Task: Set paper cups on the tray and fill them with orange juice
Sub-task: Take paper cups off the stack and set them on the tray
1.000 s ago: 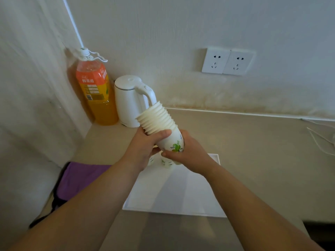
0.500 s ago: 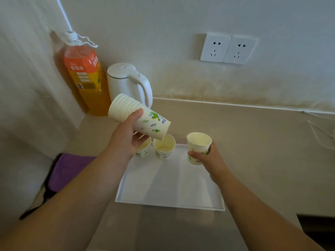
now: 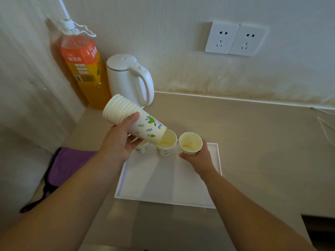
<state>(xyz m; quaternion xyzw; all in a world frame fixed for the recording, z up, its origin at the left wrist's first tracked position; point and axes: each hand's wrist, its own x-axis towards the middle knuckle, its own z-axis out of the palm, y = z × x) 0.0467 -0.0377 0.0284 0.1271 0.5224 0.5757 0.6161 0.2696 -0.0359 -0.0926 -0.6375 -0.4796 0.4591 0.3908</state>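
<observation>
Beige countertop (image 3: 253, 142) ran into a corner of white textured walls. A double wall socket (image 3: 235, 39) sat on the back wall above it.

Head view:
- The orange juice bottle (image 3: 83, 69) stood upright in the far-left corner, white cap on, mostly full. It was well apart from both your hands.
- A white electric kettle (image 3: 126, 78) stood just beside the bottle on its right, lid down.
- The white tray (image 3: 163, 187) lay flat on the counter in front of you, nearer than the kettle.
- Your left hand (image 3: 119, 142) gripped the stack of paper cups (image 3: 134, 120), thumb over the top and fingers curled underneath. The stack was tilted, bases up-left toward the kettle and open mouth down-right, above the tray's far-left corner.
- The stack's mouth overlapped the rim of the middle cup (image 3: 166, 144). Couldn't tell whether they touched.
- Your right hand (image 3: 199, 156) held a single paper cup (image 3: 190, 144) from the near side, fingers curled round its lower wall. That cup was upright, mouth up, at the tray's far edge, just beside the middle cup on its right. Couldn't tell whether its base sat on the tray.
- The middle cup stood upright on the tray. The left cup (image 3: 143, 148) stood beside it, mostly hidden behind your left hand and the stack.
- The cup insides looked yellowish. Couldn't tell whether they held any liquid.
- A purple cloth item (image 3: 72, 163) with a black strap lay by the counter's left edge.
- A thin white cable (image 3: 326, 127) lay at the far right.
</observation>
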